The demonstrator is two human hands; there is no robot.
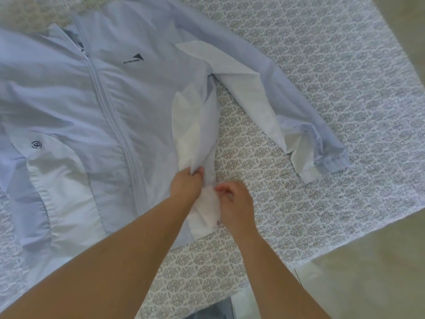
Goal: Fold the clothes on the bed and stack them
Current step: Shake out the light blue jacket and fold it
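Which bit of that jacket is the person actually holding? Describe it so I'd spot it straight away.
Start at the pale blue zip jacket spread on the patterned bedspread. Follow its side seam below the outstretched sleeve down to the hem corner, where the left hand and right hand pinch it. It is the only bunched, lifted part.

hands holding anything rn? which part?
Both hands grip the light blue jacket along its side edge near the hem: left hand pinches the blue fabric fold, right hand pinches the white panel just below.
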